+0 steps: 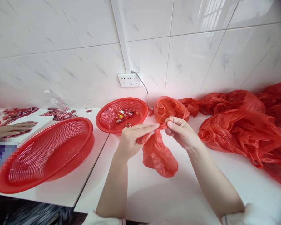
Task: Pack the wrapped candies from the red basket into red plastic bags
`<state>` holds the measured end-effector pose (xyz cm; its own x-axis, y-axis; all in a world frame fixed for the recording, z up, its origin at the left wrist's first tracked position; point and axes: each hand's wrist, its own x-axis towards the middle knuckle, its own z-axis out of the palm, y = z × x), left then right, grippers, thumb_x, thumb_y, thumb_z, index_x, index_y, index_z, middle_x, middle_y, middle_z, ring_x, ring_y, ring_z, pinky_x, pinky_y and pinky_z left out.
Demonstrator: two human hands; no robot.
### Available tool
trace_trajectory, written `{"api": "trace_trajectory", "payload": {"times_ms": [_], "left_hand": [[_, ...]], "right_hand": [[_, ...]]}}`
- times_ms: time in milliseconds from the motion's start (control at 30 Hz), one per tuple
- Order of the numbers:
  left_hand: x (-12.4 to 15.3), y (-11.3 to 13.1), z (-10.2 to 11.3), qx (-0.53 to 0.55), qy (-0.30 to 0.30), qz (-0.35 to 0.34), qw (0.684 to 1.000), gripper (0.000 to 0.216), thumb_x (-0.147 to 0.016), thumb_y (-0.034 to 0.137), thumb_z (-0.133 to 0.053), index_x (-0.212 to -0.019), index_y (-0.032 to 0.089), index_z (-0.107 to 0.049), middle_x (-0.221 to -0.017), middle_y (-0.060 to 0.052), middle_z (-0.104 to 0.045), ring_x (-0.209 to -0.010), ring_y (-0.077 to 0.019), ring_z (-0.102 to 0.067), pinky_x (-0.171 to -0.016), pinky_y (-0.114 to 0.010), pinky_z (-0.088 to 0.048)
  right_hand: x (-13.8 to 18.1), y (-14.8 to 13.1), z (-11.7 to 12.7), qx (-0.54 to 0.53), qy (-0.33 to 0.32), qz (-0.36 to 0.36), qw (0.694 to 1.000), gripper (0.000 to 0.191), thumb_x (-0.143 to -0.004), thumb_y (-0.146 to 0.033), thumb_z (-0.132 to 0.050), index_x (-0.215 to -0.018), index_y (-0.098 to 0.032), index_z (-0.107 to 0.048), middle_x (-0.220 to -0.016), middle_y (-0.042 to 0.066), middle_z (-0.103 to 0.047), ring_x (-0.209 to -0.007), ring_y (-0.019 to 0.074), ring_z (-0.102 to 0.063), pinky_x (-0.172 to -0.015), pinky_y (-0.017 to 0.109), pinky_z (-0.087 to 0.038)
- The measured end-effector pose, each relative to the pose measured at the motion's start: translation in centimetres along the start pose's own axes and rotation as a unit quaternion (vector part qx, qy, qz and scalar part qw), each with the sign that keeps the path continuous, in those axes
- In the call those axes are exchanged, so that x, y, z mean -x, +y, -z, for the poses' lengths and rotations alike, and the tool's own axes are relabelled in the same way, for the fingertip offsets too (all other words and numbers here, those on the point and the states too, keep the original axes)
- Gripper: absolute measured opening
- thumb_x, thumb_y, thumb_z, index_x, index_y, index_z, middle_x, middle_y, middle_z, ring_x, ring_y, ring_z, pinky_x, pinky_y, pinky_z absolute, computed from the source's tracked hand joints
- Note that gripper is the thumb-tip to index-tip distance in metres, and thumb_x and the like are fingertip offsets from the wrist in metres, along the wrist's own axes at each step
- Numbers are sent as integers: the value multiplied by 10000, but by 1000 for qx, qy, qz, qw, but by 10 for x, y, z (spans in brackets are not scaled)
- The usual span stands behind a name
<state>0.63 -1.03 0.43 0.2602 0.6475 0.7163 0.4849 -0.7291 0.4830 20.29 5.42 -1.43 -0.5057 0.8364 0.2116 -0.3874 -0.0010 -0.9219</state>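
Note:
Above the white table, both my hands grip the twisted neck of a red plastic bag. My left hand is closed around the gathered plastic on the left. Between thumb and fingers, my right hand pinches the bag's top end. The body of the bag hangs below my hands, bunched and see-through; I cannot make out what is inside. Just behind my left hand stands a red plastic basket with several small wrapped sweets in it. Another red bag lies puffed up behind my right hand.
Red plastic bags are heaped along the right side. A large red basket stands on the left, near a co-worker's hand. Behind are red patterned packets, a clear bottle and a wall socket with a cable.

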Motion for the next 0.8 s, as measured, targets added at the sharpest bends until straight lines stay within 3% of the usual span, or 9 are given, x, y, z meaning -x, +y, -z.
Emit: {"api": "trace_trajectory", "payload": {"times_ms": [200,333,467,600,667,800], "left_hand": [[0,1,6,-12,-20,78,997,259,-924,240,-528,-1098,211,-717,-963,-44,-746,-825,-148,-688,-783,-243,-539],[1,-4,11,-65,-51,135,987,287,-941,317,-491,-969,194,-749,-799,-32,-738,-762,-155,-683,-746,-245,-530],[5,-11,26,-91,-35,180,979,339,-934,350,-494,-782,183,-747,-738,-32,-736,-718,-165,-690,-692,-250,-532],[11,-15,45,-83,0,218,972,358,-932,380,-482,-753,207,-739,-750,-18,-749,-699,-165,-699,-728,-276,-561],[12,-15,50,-79,2,236,969,366,-927,410,-475,-765,217,-741,-769,-16,-754,-704,-167,-702,-743,-291,-570],[10,-13,54,-81,-10,267,960,361,-901,440,-510,-752,206,-742,-771,-25,-756,-719,-176,-708,-732,-285,-569]], "right_hand": [[2,-3,-1,-97,-43,-68,992,452,-816,-473,-670,-602,-174,-406,-567,-46,-368,-519,68,-286,-490,220,-222],[-3,-2,3,-154,29,-95,983,461,-781,-439,-716,-594,-173,-390,-568,-60,-319,-496,52,-264,-445,194,-205],[-9,-9,22,-123,130,-8,984,436,-697,-377,-789,-589,-171,-420,-582,-59,-337,-505,49,-311,-427,182,-239],[-10,-20,48,-85,256,108,957,435,-658,-360,-811,-597,-182,-419,-584,-64,-343,-493,49,-321,-400,181,-234],[-8,-24,56,-46,280,146,948,433,-688,-397,-786,-603,-190,-416,-585,-61,-344,-499,58,-338,-407,189,-256],[-1,-27,61,97,270,167,943,400,-780,-461,-698,-616,-199,-445,-590,-47,-389,-516,80,-379,-465,222,-327]]}}
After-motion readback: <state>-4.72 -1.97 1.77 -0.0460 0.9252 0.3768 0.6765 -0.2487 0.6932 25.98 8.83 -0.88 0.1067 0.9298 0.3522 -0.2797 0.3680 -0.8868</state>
